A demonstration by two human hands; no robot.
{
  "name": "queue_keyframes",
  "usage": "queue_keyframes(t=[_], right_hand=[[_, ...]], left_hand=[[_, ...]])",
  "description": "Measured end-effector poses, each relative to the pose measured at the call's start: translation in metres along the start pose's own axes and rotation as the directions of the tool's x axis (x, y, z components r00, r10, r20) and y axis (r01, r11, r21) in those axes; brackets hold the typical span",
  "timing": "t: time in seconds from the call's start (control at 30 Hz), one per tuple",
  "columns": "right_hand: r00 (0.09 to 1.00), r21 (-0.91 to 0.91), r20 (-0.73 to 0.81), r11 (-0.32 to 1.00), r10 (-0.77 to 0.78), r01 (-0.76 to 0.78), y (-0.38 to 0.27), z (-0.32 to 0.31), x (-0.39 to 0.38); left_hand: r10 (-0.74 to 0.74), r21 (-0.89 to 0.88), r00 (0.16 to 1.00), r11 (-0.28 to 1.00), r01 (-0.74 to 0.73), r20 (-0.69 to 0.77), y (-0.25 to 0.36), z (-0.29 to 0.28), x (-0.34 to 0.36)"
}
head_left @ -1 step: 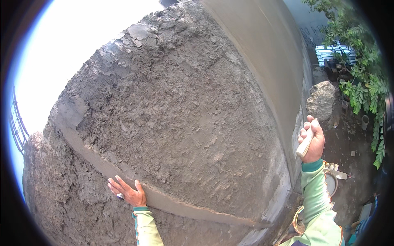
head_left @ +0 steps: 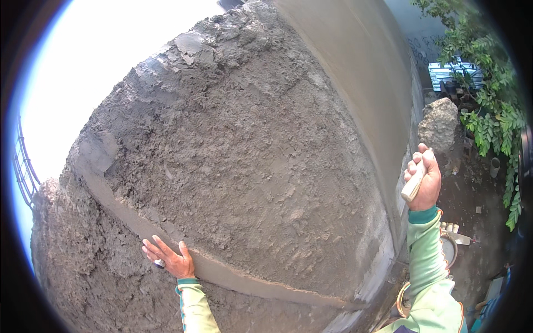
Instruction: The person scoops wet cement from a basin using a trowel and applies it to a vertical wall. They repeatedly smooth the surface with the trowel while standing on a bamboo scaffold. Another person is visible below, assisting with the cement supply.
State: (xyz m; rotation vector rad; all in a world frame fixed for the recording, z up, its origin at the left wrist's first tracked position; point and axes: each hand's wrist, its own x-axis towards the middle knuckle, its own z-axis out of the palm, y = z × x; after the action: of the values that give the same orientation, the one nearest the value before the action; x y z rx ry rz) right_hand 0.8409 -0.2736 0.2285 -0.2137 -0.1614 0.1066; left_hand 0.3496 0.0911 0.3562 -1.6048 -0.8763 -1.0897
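Note:
My left hand [head_left: 171, 259] lies with its fingers spread against the smooth mortar strip [head_left: 244, 277] that crosses the rough wall; it wears a ring and holds nothing. My right hand [head_left: 426, 180] is closed round the pale handle of a trowel [head_left: 412, 187], held out to the right of the wall. A thick lump of wet mortar [head_left: 438, 125] sits beyond the fist and hides the trowel's blade. Coarse, freshly laid mortar [head_left: 244, 150] covers the wall panel above the strip.
A smooth grey wall face [head_left: 355, 83] adjoins the rough panel on the right. Down on the right are a round bucket [head_left: 448, 250], a flat board [head_left: 459, 238] and dark ground. Green foliage [head_left: 494, 111] hangs at the right, and metal bars [head_left: 25, 161] rise at far left.
My right hand has risen slightly with the trowel and its mortar lump. My left hand has shifted a little up and left along the wall.

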Motion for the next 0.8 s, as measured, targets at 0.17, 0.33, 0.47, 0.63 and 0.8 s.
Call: queue_keyframes(t=[0.17, 0.33, 0.47, 0.63, 0.8], right_hand=[[0.886, -0.008, 0.019, 0.886, -0.464, 0.464, 0.017, 0.125, 0.100], [0.712, -0.095, -0.037, 0.712, -0.701, 0.696, 0.063, 0.215, 0.179], [0.632, -0.315, -0.075, 0.620, -0.771, 0.719, 0.137, 0.280, 0.240], [0.893, -0.738, 0.157, 0.552, -0.422, 0.390, 0.239, 0.376, 0.300], [0.554, -0.526, 0.812, 0.643, 0.184, 0.557, 0.332, 0.234, 0.034]], left_hand=[[-0.104, -0.001, 0.994, 0.995, 0.104, -0.012, 0.010, 0.021, 0.029], [-0.141, 0.030, 0.989, 0.990, 0.140, 0.037, 0.007, 0.022, 0.027], [-0.107, 0.015, 0.994, 0.994, 0.107, 0.038, 0.002, 0.022, 0.028], [-0.119, 0.011, 0.992, 0.993, 0.119, 0.046, 0.002, 0.033, 0.039], [-0.098, 0.049, 0.994, 0.994, 0.096, 0.057, -0.020, 0.027, 0.018]])
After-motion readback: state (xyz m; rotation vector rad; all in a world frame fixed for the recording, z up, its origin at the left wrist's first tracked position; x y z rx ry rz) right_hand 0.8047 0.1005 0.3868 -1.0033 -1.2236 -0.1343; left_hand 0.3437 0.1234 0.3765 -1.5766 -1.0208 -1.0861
